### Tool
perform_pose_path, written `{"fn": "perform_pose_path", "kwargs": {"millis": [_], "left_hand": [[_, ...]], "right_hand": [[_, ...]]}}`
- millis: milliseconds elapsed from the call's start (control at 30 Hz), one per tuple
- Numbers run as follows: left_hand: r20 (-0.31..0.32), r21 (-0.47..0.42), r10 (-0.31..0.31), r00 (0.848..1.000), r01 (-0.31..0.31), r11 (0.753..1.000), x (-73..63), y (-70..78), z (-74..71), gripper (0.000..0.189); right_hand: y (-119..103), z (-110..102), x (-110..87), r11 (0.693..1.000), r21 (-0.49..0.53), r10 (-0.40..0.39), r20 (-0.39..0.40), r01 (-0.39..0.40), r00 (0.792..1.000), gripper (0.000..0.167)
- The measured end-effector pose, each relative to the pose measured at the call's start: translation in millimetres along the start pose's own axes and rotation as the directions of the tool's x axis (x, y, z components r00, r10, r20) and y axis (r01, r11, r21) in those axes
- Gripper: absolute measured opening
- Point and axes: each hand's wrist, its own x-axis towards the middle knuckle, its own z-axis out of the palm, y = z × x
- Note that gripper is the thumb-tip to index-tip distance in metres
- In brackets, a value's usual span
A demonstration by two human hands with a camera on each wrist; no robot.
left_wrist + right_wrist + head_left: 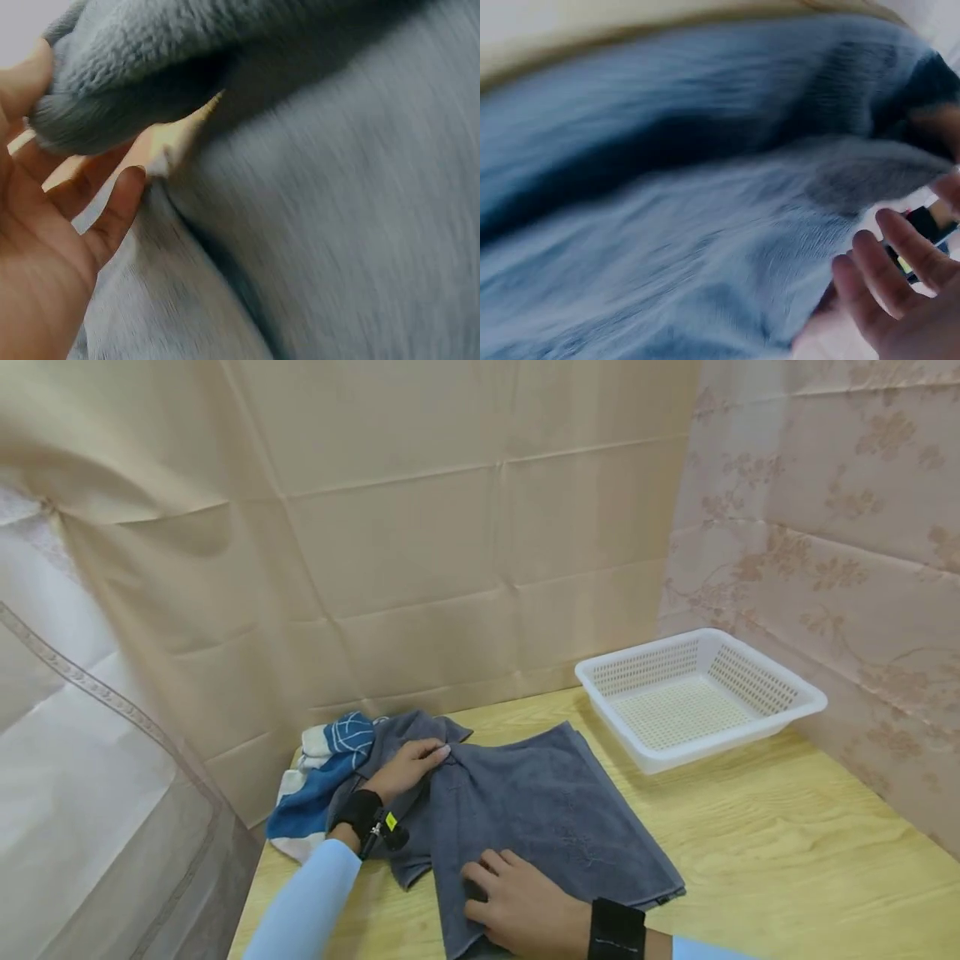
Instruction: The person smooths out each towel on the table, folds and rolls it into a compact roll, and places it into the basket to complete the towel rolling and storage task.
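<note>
A dark grey towel (555,810) lies spread at a slant on the wooden table in the head view. At its far left corner my left hand (408,768) pinches the edge between thumb and fingers; the left wrist view has the thick fold (150,71) in that grip. My right hand (528,906) is at the towel's near left part, its fingers bent. In the right wrist view, the thumb and index finger pinch a lifted edge of the towel (832,176), while the other fingers (885,281) stay loose of it.
Left of the towel, a crumpled grey cloth (412,727) lies against a blue and white cloth (318,785). A white plastic basket (652,760) with slotted sides stands at the back right of the table (772,843). Beige curtains (420,543) hang behind.
</note>
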Motion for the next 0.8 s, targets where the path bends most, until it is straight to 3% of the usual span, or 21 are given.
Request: {"fn": "perform_pose_path", "kwargs": {"millis": [67, 133, 200, 267, 300, 367, 433, 500, 567, 633, 700, 800], "left_hand": [[-0.045, -0.096, -0.009, 0.999, 0.004, 0.995, 1.7, 6.4, 1.1, 0.04], [-0.098, -0.183, -0.02, 0.995, 0.002, 0.983, 3.2, 14.5, 0.6, 0.041], [-0.14, -0.208, -0.02, 0.99, -0.01, 0.978, 5.9, 21.0, -2.1, 0.04], [-0.169, -0.174, -0.024, 0.985, -0.006, 0.985, 7.8, 27.6, -4.6, 0.04], [-0.186, -0.124, -0.032, 0.982, 0.008, 0.992, 8.8, 29.4, -5.7, 0.04], [-0.205, -0.023, -0.055, 0.977, 0.051, 0.998, 8.8, 30.3, -7.3, 0.042], [-0.217, 0.059, -0.082, 0.973, 0.097, 0.994, 7.0, 31.3, -8.7, 0.044], [-0.233, 0.095, -0.115, 0.966, 0.14, 0.986, 3.9, 30.6, -9.6, 0.047], [-0.243, 0.077, -0.131, 0.961, 0.154, 0.985, 0.3, 29.0, -11.0, 0.047], [-0.258, 0.026, -0.141, 0.956, 0.153, 0.988, -2.5, 26.8, -13.7, 0.046], [-0.266, -0.036, -0.138, 0.954, 0.134, 0.99, -5.5, 24.8, -17.7, 0.047], [-0.279, -0.138, -0.142, 0.95, 0.107, 0.985, -11.0, 24.1, -25.7, 0.049]], "right_hand": [[-2.4, -2.1, 5.7, 0.998, 0.062, 0.002, -0.023, -0.001, 1.0, 0.013], [-2.6, -9.7, 6.0, 0.979, 0.199, 0.061, -0.029, -0.054, 0.998, 0.004], [0.0, -18.7, 2.7, 0.933, 0.335, 0.146, -0.01, -0.134, 0.989, 0.007], [3.8, -25.8, -0.8, 0.892, 0.404, 0.217, 0.016, -0.205, 0.976, 0.018], [5.8, -26.8, -1.9, 0.894, 0.391, 0.231, 0.022, -0.221, 0.973, 0.02], [7.7, -23.4, -1.9, 0.936, 0.28, 0.209, 0.036, -0.211, 0.977, 0.031], [5.3, -15.6, 2.7, 0.981, 0.134, 0.137, 0.016, -0.138, 0.99, 0.049], [-1.4, -4.8, 11.0, 0.999, -0.02, 0.033, -0.038, -0.034, 0.999, 0.052], [-9.6, 4.7, 22.1, 0.991, -0.124, -0.062, -0.082, 0.052, 0.995, 0.036], [-17.9, 12.7, 33.4, 0.979, -0.166, -0.138, -0.139, 0.114, 0.981, 0.021], [-25.7, 17.4, 42.6, 0.972, -0.172, -0.191, -0.195, 0.159, 0.962, 0.015], [-37.0, 20.0, 51.5, 0.969, -0.101, -0.245, -0.286, 0.225, 0.927, 0.015]]}}
